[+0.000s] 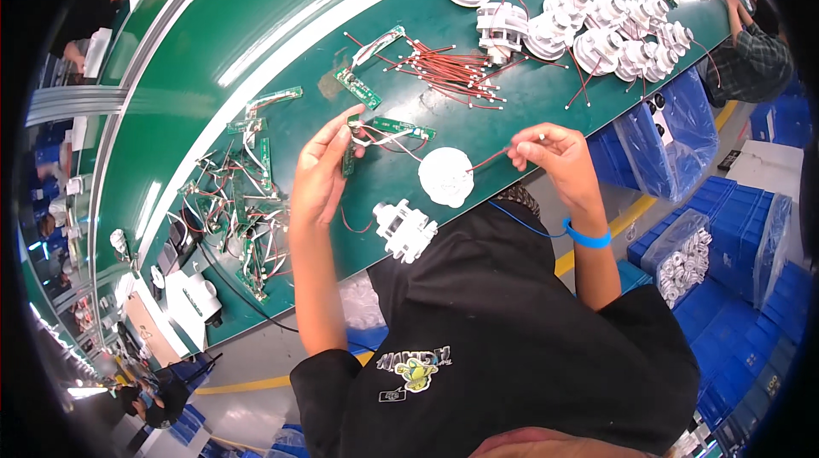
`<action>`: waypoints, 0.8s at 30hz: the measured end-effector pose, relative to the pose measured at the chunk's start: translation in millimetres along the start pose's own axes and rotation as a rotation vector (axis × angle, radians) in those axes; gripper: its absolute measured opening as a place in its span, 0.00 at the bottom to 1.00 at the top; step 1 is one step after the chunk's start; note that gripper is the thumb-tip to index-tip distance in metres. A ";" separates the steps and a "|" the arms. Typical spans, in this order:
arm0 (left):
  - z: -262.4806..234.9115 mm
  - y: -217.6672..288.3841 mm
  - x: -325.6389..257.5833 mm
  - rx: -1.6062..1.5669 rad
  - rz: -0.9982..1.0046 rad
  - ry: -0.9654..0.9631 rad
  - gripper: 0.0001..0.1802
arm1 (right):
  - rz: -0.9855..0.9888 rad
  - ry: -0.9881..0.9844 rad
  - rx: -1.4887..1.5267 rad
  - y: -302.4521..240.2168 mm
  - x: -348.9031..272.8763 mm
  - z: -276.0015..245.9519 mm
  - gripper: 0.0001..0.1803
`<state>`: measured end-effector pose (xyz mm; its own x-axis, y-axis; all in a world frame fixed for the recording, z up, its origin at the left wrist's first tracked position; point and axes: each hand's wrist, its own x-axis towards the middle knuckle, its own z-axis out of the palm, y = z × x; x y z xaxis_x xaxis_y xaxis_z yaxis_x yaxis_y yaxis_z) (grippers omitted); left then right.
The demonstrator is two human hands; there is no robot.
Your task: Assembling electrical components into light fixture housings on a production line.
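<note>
My left hand grips a narrow green circuit board between thumb and fingers. Wires run from it toward a second green board lying just to its right. A round white plastic housing sits at the bench's near edge, between my hands. From its right side a thin red wire stretches to my right hand, whose thumb and forefinger are pinched on its end. Left of the housing lies another white plastic unit. A blue wrist strap with a cord circles my right wrist.
Green boards with wires lie heaped at the left. Beyond my hands are a spread of red wires and another board. White plastic units cluster at the far right. Blue crates stand right of the bench; a co-worker sits beyond.
</note>
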<state>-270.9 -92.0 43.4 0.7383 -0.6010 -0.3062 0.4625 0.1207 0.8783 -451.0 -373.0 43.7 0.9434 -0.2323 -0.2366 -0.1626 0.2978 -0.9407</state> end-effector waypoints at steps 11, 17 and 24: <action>12.3 13.3 -6.5 -0.070 0.110 -0.042 0.25 | -0.492 0.161 0.296 -3.0 32.1 70.1 0.18; 30.4 25.4 -19.1 -0.064 0.112 -0.042 0.25 | -0.543 0.150 0.275 7.8 39.5 75.3 0.13; 47.1 29.2 -21.6 -0.053 0.078 -0.021 0.25 | -0.596 0.137 0.017 8.0 39.4 75.6 0.12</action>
<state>-296.4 -112.7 93.0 0.7629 -0.6043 -0.2297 0.4301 0.2092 0.8782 -393.3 -309.8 45.2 0.8248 -0.4801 0.2988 0.3872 0.0944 -0.9171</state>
